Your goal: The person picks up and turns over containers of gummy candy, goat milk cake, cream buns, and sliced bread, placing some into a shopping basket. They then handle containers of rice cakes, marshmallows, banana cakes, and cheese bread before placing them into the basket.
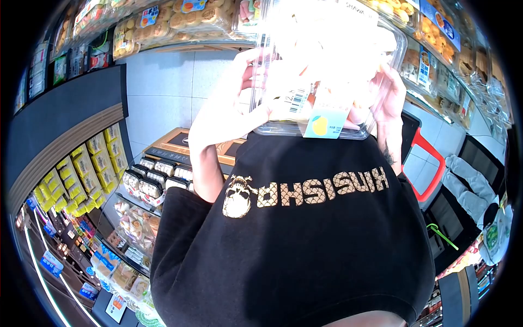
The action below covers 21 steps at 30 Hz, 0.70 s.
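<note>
Both hands hold a clear plastic food box (327, 117) in front of my chest. Glare washes out most of its top, so the food inside is hard to make out. A barcode label (297, 101) and a pale blue sticker with a yellow mango (320, 125) show on its near side. Around the box's left side curl the fingers of my left hand (239, 103), its thumb along the near left corner. My right hand (391, 95) grips the opposite side, its fingertips at the box edge. The box is tilted towards me.
Packaged pastries (201, 19) fill the shelf ahead, with more boxed snacks (430, 60) at the upper right. Yellow packets (87, 169) hang on the left beside a stand of small packs (152, 182). A red-framed item (427, 163) and a grey garment (468, 185) are at right.
</note>
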### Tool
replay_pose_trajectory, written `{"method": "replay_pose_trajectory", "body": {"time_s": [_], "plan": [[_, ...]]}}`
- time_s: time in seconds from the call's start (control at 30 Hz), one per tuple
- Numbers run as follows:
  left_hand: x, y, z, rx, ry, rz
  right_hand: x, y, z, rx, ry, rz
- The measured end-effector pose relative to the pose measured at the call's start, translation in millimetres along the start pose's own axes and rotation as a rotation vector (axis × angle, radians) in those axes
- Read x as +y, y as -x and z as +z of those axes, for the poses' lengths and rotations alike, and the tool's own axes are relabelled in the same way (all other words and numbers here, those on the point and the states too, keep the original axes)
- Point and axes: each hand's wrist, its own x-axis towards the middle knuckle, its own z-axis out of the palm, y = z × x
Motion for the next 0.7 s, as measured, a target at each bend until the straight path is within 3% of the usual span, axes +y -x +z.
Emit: {"method": "replay_pose_trajectory", "body": {"time_s": [0.17, 0.33, 0.57, 0.7], "plan": [[1.4, -1.1, 1.7, 0.023, -0.067, 0.080, 1.8, -0.4, -1.4, 0.111, 0.049, -0.088], [4.3, -4.2, 5.8, 0.080, -0.104, 0.032, -1.1, 0.2, -3.3, 0.085, -0.014, -0.037], [0.5, -6.5, 11.0, 0.184, -0.084, 0.006, -0.6, 4.7, -2.8, -0.142, -0.019, -0.016], [-5.2, -9.4, 11.9, 0.213, -0.047, 0.032, 2.3, 7.2, 13.8, 0.033, 0.095, -0.063]]}}
